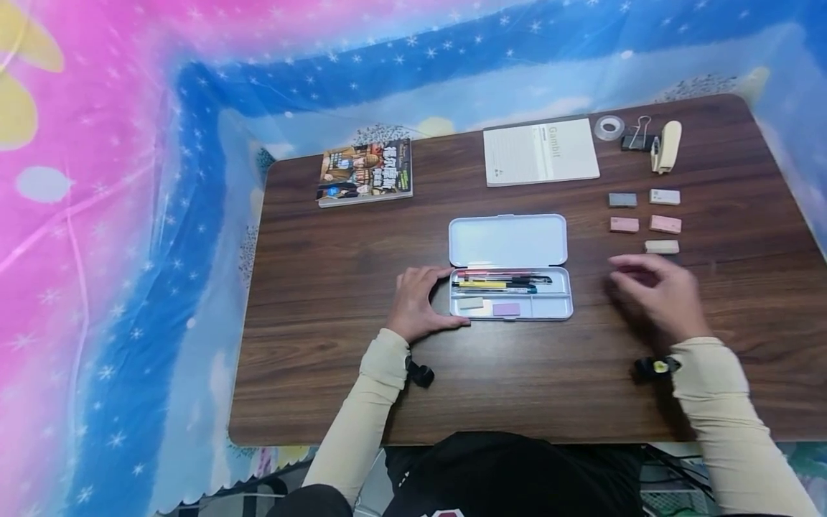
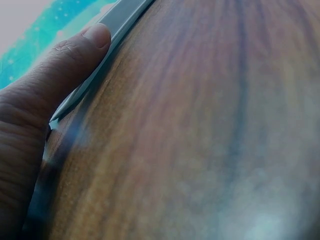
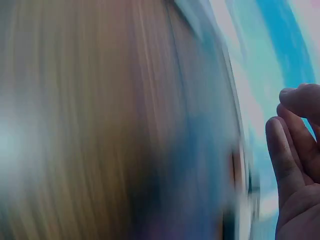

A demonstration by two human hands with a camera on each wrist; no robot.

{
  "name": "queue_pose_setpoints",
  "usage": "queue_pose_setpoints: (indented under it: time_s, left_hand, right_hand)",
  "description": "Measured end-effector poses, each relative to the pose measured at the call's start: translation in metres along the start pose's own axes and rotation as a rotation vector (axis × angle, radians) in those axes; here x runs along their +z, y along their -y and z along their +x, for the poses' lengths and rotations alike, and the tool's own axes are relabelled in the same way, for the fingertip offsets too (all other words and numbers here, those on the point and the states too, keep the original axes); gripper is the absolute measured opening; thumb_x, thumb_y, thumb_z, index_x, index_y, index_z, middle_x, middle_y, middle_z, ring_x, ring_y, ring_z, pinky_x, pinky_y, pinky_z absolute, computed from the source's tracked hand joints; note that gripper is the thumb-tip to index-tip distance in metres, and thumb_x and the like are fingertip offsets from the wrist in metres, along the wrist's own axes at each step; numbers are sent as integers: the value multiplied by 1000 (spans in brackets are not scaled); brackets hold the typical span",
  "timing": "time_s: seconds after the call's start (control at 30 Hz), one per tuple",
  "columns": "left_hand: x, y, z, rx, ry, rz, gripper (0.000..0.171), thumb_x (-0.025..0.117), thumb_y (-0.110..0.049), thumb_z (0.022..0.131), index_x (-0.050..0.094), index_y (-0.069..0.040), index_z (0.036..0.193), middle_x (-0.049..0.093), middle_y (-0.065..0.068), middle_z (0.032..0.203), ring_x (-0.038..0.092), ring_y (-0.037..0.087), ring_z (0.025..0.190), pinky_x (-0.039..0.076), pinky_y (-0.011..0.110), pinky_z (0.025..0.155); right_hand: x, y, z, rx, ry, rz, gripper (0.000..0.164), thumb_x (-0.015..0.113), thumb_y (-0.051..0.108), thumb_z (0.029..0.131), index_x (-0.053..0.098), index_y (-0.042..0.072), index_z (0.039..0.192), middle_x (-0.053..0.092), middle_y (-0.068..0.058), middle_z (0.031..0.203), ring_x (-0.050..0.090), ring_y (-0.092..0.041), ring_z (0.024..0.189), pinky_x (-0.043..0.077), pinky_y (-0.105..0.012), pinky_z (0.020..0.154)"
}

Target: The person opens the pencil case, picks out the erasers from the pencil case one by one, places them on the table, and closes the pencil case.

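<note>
Pencil case, gripped at one end by the left hand; right hand (loosely curled, empty) near cream eraser.

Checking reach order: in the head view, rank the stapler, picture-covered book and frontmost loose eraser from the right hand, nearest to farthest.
From the right hand:
1. Frontmost loose eraser: just beyond the hand.
2. Stapler: farther off, back right.
3. Picture-covered book: across, back left.

Left hand holding pencil case, pens inside.
</note>
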State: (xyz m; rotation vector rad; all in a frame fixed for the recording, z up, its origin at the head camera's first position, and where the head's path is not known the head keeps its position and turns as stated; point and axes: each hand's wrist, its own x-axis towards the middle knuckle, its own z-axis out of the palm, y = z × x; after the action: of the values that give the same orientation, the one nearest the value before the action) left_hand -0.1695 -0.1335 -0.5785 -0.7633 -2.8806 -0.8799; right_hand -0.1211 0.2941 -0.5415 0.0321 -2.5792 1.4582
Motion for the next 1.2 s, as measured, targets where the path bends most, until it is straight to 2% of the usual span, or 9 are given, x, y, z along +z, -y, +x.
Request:
queue_pose_setpoints:
  time_s: [0.03, 0.1, 0.2, 0.27, 0.37, 0.5, 0.73, 1.03, 1.2]
  left_hand:
    - [-1, 0, 0, -1, 3, 1, 98, 98, -61, 61, 63, -20, 142, 66, 2, 136, 54, 25, 123, 38, 48, 98]
    - [-1, 1, 0, -2, 10, 5, 98, 98, -62, 61, 62, -21, 143, 65, 2, 137, 54, 25, 124, 38, 48, 99]
    - [-2, 1, -1, -7, 19, 14, 98, 97, -63, 62, 62, -21, 143, 65, 2, 138, 54, 24, 125, 39, 48, 100]
    - [-2, 1, -1, -12, 22, 17, 98, 96, -64, 62, 62, -20, 143, 65, 2, 138, 54, 24, 125, 39, 47, 100]
    - [-2, 0, -1, -16, 26, 13, 99, 97, -63, 62, 62, -20, 144, 65, 3, 138, 54, 24, 125, 39, 47, 100]
    - [-2, -1, -1, -6, 22, 5, 100, 98, -61, 61, 61, -19, 144, 65, 3, 138, 54, 25, 125, 38, 47, 100]
    - [-3, 1, -1, 21, -10, -3, 98, 99, -59, 60, 62, -18, 142, 66, 3, 136, 55, 24, 122, 39, 45, 99]
    - [-2, 0, -2, 23, -1, -7, 97, 99, -58, 61, 62, -18, 141, 65, 3, 136, 55, 24, 122, 38, 46, 99]
    - [-3, -1, -2, 12, 6, -6, 97, 99, -58, 62, 62, -18, 142, 65, 3, 136, 54, 24, 123, 38, 47, 101]
  right_hand:
    - [13, 9, 0, -37, 44, -8, 23, 80, 2, 94, 79, 6, 116, 74, 9, 106, 64, 4, 88, 47, -11, 76]
    - [38, 26, 1, -110, 129, -9, 23, 79, 0, 93, 79, 8, 115, 75, 0, 108, 65, 0, 89, 48, -13, 76]
    - [72, 46, 2, -198, 252, 34, 25, 79, -3, 92, 79, 9, 114, 76, -6, 110, 69, -10, 91, 52, -15, 78]
    - [93, 55, 3, -267, 316, 49, 27, 79, -5, 90, 79, 9, 113, 77, -7, 110, 70, -15, 96, 53, -18, 85]
    - [118, 66, 5, -340, 386, 52, 26, 80, -6, 89, 80, 9, 110, 77, -4, 105, 71, -17, 94, 56, -27, 85]
    - [143, 77, 6, -380, 460, -13, 24, 81, -4, 89, 81, 9, 109, 77, -2, 101, 70, -16, 93, 57, -38, 84]
    - [157, 94, 7, -395, 506, -152, 22, 81, -3, 90, 81, 10, 108, 78, -6, 110, 72, -25, 107, 56, -46, 94]
    - [156, 94, 9, -391, 539, -157, 19, 81, -1, 91, 80, 10, 107, 78, -4, 108, 72, -22, 105, 56, -43, 93]
    - [159, 96, 12, -443, 550, -223, 17, 81, 1, 92, 79, 9, 107, 78, -4, 105, 73, -21, 100, 57, -41, 90]
